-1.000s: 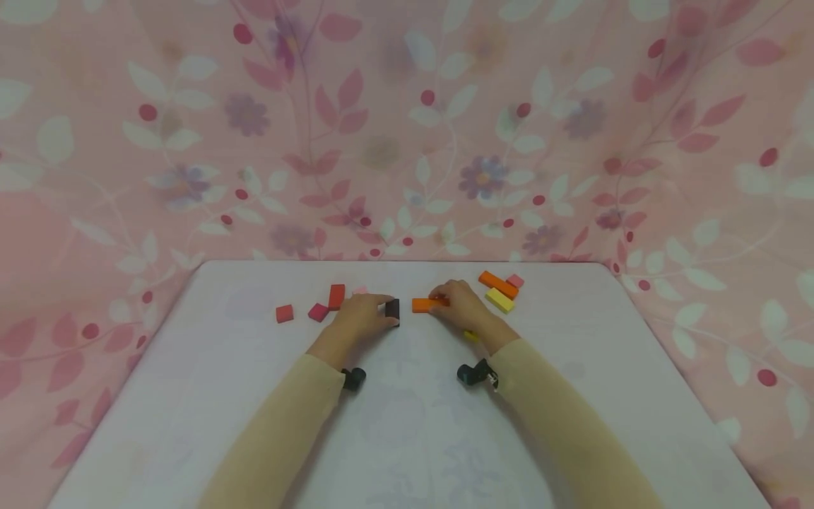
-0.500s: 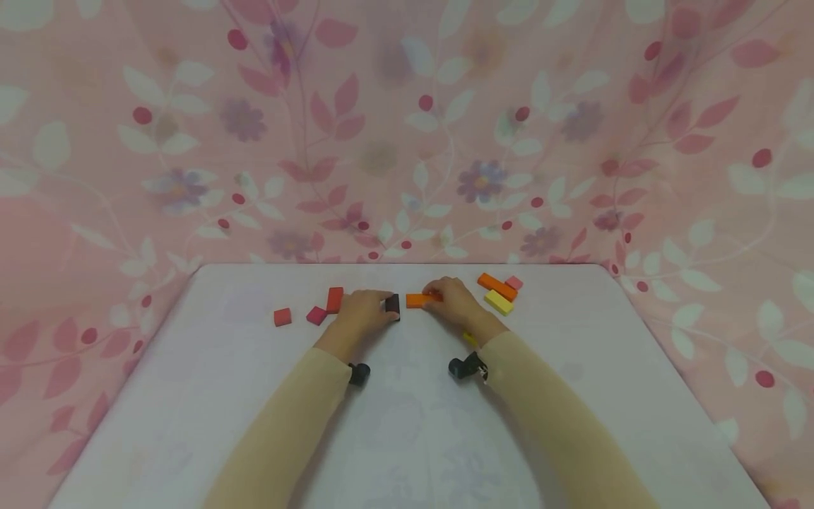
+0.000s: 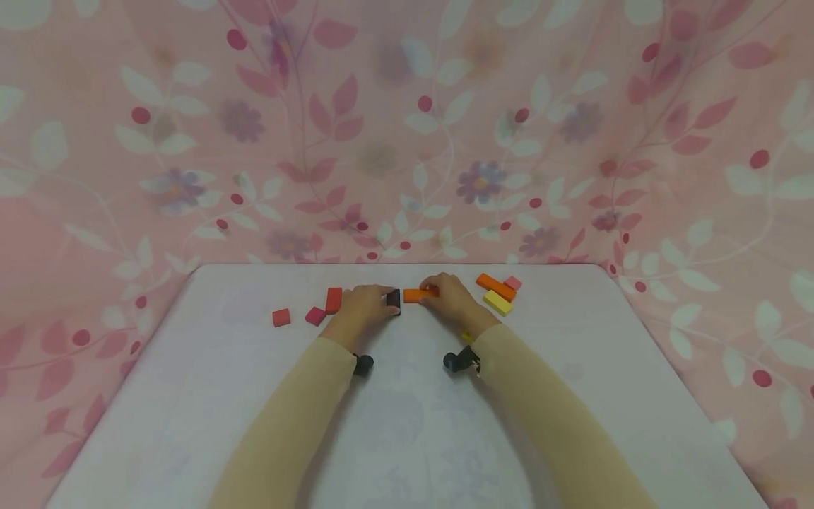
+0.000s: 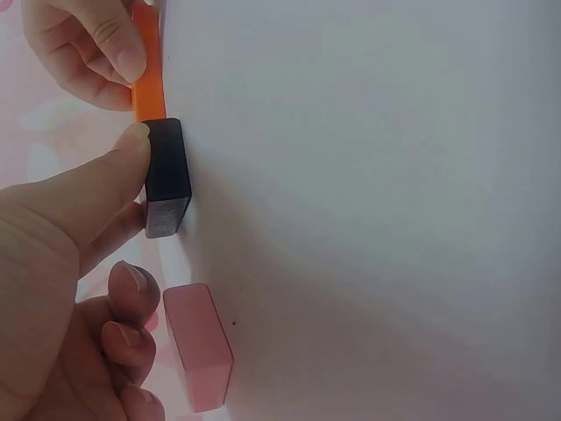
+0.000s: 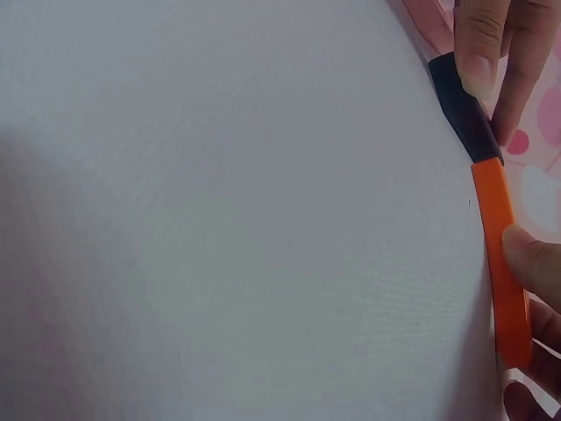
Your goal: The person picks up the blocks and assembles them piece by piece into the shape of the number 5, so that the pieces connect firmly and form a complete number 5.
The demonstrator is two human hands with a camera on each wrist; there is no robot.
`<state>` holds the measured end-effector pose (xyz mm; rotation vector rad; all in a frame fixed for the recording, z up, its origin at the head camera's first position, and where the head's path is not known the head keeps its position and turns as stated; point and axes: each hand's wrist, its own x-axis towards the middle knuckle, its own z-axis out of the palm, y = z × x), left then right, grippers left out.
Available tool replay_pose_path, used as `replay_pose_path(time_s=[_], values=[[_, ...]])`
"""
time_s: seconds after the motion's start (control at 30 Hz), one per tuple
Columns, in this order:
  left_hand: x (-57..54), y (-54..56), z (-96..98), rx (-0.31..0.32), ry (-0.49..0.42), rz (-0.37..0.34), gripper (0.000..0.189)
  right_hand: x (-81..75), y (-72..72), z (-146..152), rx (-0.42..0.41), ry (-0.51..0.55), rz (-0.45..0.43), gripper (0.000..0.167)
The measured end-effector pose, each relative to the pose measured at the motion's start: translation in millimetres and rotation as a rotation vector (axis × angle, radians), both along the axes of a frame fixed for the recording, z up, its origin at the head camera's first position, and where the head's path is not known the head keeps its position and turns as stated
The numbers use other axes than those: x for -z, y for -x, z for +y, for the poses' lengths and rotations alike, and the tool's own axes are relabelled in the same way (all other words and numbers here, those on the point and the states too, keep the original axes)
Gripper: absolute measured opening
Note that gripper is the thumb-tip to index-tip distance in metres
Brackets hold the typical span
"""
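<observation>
At your 12 o'clock stands a pink backdrop (image 3: 381, 155) printed with pale leaves (image 3: 49, 145), red dots (image 3: 140, 115) and purple flowers (image 3: 481, 182), wrapping round to your 10 and 2 o'clock. You face a whitish counter (image 3: 407, 438) in dim light, its far corners rounded at 11 and 1 o'clock.

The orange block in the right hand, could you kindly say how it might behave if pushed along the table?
The orange block is probably stiff: its edges run straight where the right hand grips it. Its flat faces suggest it would slide rather than roll. Being long and narrow, it may swivel if pushed near one end.
</observation>
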<state>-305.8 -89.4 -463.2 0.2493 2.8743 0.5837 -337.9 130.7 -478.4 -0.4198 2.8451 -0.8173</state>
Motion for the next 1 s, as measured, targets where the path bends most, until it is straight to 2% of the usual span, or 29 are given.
replay_pose_path(time_s=[0.43,0.7,0.9,1.0], values=[[-2.4,-0.3,4.4,0.006,0.032,-0.019,0.056,1.4,-0.4,-5.6,0.033,0.003,-0.017,0.031],[-5.7,-2.2,8.5,0.001,-0.008,-0.012,0.053,1.9,-1.0,-7.7,0.072,0.024,-0.007,0.028],[-5.2,-2.0,8.0,-0.009,-0.004,-0.010,0.053,4.0,0.5,-6.6,0.047,0.026,0.009,0.030],[-4.9,-1.0,6.4,-0.015,-0.017,-0.008,0.053,5.9,2.1,-2.6,0.047,0.059,0.004,0.032]])
